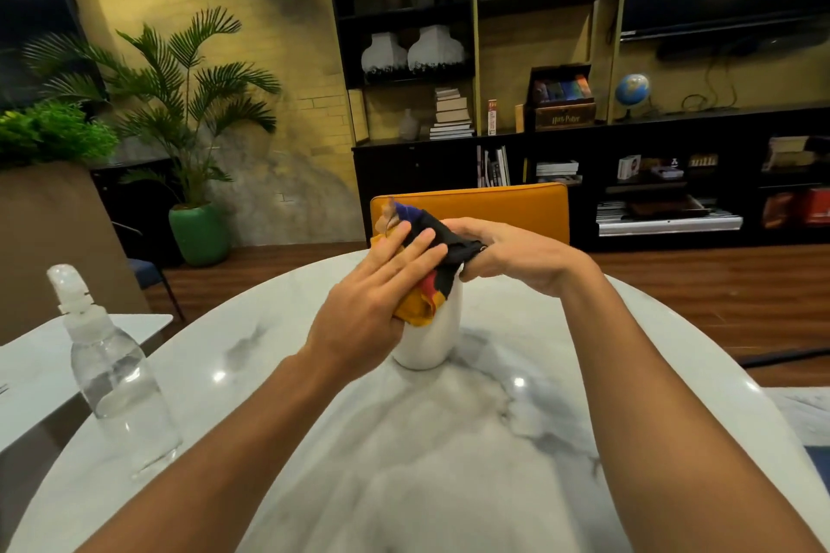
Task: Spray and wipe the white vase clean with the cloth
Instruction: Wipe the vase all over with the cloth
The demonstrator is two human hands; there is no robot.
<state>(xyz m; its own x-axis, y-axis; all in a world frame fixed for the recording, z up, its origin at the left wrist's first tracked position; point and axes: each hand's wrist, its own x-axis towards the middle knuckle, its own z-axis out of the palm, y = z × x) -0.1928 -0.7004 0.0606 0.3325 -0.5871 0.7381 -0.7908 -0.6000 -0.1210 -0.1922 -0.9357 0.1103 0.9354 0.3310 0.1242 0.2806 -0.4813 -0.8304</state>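
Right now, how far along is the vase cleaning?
Spraying looks finished: the bottle stands alone at the table's left. Wiping is in hand: the left hand presses the cloth on the vase's upper side while the right hand holds cloth at its top. The lower body remains uncovered, apparently still to wipe.

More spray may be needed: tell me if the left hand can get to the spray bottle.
Probably yes. The spray bottle stands alone on the table's left side, nothing between. But the left hand is pressing the cloth on the vase.
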